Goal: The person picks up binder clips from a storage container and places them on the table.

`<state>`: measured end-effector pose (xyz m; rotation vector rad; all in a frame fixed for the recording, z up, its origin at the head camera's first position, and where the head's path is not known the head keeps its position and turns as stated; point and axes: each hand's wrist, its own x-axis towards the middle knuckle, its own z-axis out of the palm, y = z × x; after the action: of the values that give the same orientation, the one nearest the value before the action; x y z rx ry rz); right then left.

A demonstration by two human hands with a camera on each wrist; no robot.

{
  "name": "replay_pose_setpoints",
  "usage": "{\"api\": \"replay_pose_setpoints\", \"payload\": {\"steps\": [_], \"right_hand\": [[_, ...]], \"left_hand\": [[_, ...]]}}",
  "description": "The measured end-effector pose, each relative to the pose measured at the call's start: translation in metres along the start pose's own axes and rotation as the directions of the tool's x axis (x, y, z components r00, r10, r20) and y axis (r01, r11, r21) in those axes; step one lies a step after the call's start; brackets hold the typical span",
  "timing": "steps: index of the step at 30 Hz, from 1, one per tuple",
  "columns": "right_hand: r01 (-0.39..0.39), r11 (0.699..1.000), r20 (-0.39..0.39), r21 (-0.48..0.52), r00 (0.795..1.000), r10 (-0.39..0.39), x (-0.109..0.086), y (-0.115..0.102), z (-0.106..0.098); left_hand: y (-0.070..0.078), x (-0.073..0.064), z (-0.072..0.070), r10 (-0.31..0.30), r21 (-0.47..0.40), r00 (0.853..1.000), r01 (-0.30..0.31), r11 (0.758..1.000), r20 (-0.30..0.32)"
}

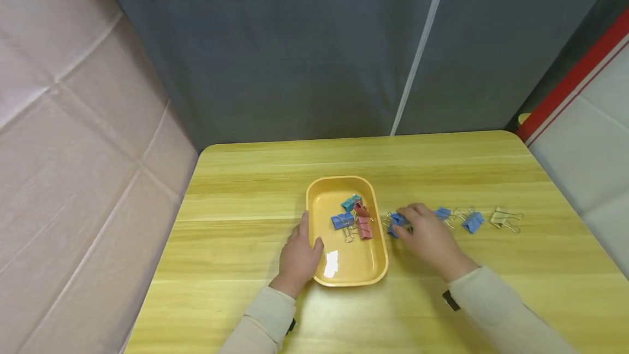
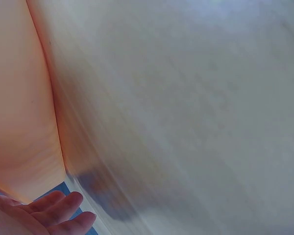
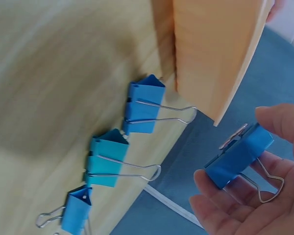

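Note:
My left hand (image 1: 301, 255) holds the left rim of a yellow plastic tray (image 1: 350, 276), thumb over the rim and fingers along the outside wall. In the left wrist view its fingers (image 2: 63, 213) show at the lower left beside the tray wall (image 2: 19, 98). Just right of the tray, my right hand (image 1: 432, 236) pinches a blue binder clip (image 3: 240, 154) between thumb and fingers. Inside the tray lie a teal clip (image 1: 351, 202), a blue clip (image 1: 342, 220) and red and pink clips (image 1: 365, 228).
More binder clips lie in a row on the wooden table (image 1: 236, 245): a blue clip (image 3: 146, 107), a teal-looking clip (image 3: 108, 161), another blue clip (image 1: 473, 223) and a pale yellow-green clip (image 1: 501, 217) at the right end. A dark partition (image 1: 295, 70) stands behind the table.

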<state>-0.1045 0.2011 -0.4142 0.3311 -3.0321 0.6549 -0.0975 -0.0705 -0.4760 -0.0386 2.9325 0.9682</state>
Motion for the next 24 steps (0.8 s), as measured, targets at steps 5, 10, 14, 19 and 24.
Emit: {"api": "replay_pose_setpoints", "payload": {"steps": [5, 10, 14, 19, 24], "right_hand": [[0.002, 1.0, -0.003, 0.006, 1.0, -0.002, -0.007, 0.004, 0.004], [0.006, 1.0, 0.0, 0.001, 1.0, -0.006, -0.012, 0.007, 0.009], [-0.001, 1.0, 0.017, -0.012, 1.0, 0.001, -0.016, 0.008, 0.014], [-0.012, 1.0, 0.038, -0.022, 0.999, 0.012, -0.02, 0.01, 0.02], [-0.018, 1.0, 0.042, -0.018, 0.999, 0.018, -0.024, 0.011, 0.026]], "left_hand": [[0.0, 0.0, -0.001, 0.004, -0.001, 1.0, -0.004, 1.0, -0.008], [0.0, -0.001, -0.002, 0.01, 0.004, 1.0, -0.01, 1.0, -0.007], [0.0, -0.001, -0.002, 0.003, 0.005, 1.0, -0.003, 1.0, 0.002], [0.001, -0.001, -0.002, 0.001, 0.01, 1.0, -0.002, 1.0, 0.007], [0.001, -0.001, -0.002, 0.005, 0.008, 1.0, -0.005, 1.0, 0.006]]}}
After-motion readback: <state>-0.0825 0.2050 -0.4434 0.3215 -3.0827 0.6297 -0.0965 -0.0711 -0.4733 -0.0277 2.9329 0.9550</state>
